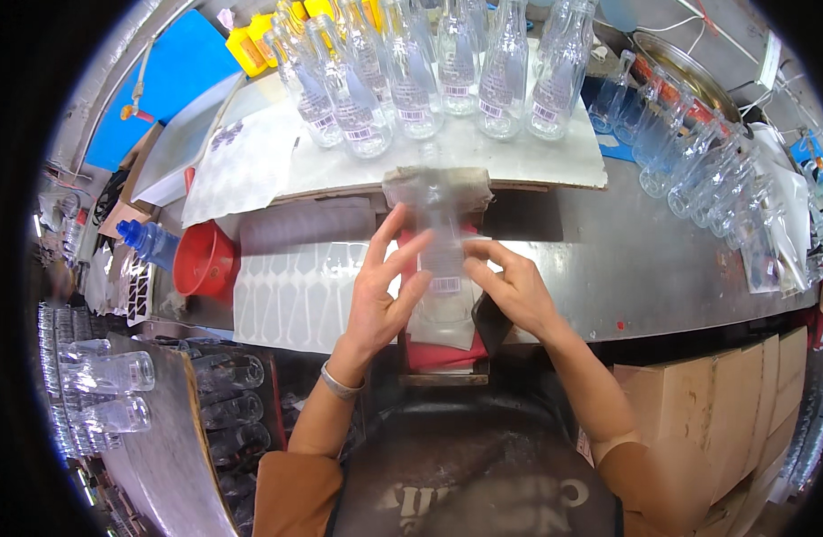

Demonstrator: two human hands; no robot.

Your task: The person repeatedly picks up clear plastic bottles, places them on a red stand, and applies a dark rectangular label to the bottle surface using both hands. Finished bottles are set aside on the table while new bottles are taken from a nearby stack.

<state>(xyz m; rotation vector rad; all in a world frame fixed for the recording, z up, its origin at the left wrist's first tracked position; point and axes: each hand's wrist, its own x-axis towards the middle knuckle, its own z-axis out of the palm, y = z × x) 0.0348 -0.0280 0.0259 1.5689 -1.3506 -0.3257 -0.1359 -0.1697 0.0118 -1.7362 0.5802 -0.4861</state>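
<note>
A clear glass bottle (445, 307) with printed markings lies in front of me, its neck pointing away. It looks partly blurred. The neck end rests over a cloth-wrapped pad (472, 191), and the body lies over a red and pale support. My left hand (382, 291) is at the bottle's left side, fingers spread, with the fingertips at the glass. On the other side, my right hand (516, 285) has its fingers stretched toward the bottle, fingertips at its edge. Neither hand is wrapped round it. A sheet of bottle-shaped labels or cut-outs (291, 291) lies left of my left hand.
Several marked bottles (414, 103) stand on a raised white board at the back. More bottles (667, 166) line the right. A red bucket (205, 259) with a blue-capped bottle (149, 240) is left. Cardboard (711, 407) stands lower right; bottles (111, 371) lie lower left.
</note>
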